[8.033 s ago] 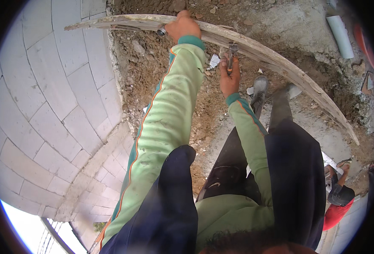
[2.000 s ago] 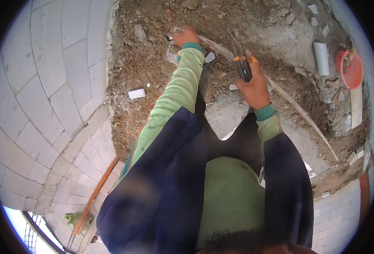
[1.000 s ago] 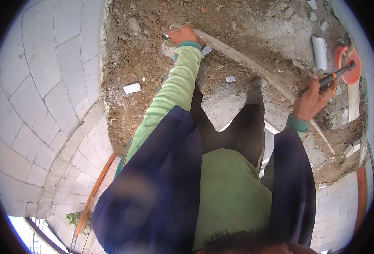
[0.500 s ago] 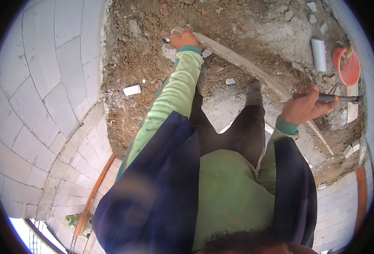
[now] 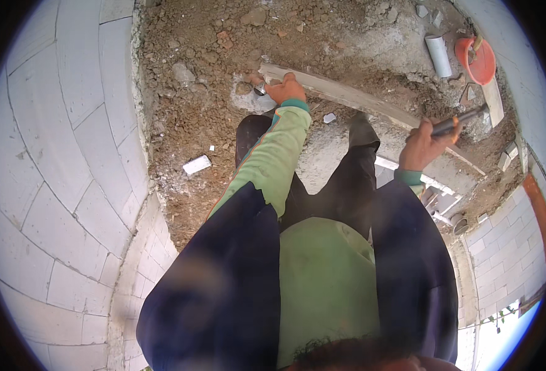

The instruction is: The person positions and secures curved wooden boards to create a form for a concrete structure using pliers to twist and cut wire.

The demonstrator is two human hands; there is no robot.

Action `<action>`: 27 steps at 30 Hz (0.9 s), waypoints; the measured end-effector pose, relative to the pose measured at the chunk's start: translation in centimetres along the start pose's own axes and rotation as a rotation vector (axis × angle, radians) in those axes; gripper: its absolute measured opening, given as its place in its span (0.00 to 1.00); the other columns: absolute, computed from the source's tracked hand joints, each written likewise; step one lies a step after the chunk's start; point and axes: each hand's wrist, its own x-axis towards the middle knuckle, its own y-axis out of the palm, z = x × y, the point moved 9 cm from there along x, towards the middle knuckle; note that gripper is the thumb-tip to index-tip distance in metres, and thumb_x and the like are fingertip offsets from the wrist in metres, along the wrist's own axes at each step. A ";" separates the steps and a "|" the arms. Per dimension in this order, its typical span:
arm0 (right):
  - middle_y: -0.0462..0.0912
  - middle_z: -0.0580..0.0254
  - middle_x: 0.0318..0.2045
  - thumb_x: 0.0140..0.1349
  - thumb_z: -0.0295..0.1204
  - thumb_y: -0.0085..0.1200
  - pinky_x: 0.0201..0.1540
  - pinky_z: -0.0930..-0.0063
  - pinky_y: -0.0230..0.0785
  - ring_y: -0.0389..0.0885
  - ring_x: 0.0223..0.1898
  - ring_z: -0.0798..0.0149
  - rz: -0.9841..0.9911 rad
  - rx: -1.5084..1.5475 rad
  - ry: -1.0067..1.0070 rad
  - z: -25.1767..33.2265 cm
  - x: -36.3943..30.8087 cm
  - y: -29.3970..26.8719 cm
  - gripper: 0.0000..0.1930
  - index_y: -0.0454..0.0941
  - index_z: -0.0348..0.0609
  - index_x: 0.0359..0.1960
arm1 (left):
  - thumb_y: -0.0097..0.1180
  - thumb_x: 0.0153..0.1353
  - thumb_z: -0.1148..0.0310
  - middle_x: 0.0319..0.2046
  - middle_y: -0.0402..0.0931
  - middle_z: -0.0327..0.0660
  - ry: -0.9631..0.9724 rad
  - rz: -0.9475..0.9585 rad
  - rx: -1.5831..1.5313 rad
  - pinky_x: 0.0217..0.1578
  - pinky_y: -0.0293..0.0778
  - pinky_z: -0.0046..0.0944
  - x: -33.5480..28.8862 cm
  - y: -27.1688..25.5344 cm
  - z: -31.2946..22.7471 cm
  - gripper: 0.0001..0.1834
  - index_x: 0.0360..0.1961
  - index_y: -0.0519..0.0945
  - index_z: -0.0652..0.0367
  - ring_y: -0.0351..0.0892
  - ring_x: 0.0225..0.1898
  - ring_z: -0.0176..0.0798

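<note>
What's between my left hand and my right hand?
In the head view, a long wooden board runs from left hand past right hand, with a boot and white chip beside it.

No lettering, label, number or sign can be read anywhere here.

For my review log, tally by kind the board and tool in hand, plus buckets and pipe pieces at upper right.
Wooden board in left hand: 1
Hammer in right hand: 1
Red bucket: 1
White pipe piece: 1
Total: 4
</note>
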 end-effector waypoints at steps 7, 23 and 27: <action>0.76 0.57 0.43 0.50 0.23 0.58 0.46 0.73 0.69 0.75 0.41 0.64 0.841 -0.266 0.085 -1.9 -3.7 7.0 0.35 0.63 0.35 0.64 | 0.56 0.52 0.80 0.54 0.69 0.54 -0.067 0.001 0.053 0.49 0.70 0.42 0.6 -5.0 2.6 0.49 0.72 0.42 0.62 0.72 0.46 0.45; 0.78 0.60 0.30 0.60 0.28 0.51 0.35 0.69 0.71 0.78 0.31 0.65 0.547 0.247 0.490 -14.7 -14.1 -5.3 0.22 0.68 0.38 0.57 | 0.72 0.45 0.56 0.66 0.52 0.63 0.587 -0.223 0.715 0.65 0.57 0.47 0.2 -2.2 -6.8 0.57 0.66 0.52 0.77 0.57 0.67 0.57; 0.79 0.59 0.25 0.64 0.35 0.52 0.31 0.66 0.71 0.81 0.27 0.62 0.441 -0.213 0.534 -20.0 -16.5 -9.9 0.20 0.72 0.38 0.54 | 0.68 0.50 0.50 0.71 0.43 0.56 1.119 -0.147 1.550 0.68 0.51 0.46 -6.3 5.2 -10.9 0.52 0.69 0.54 0.62 0.41 0.72 0.54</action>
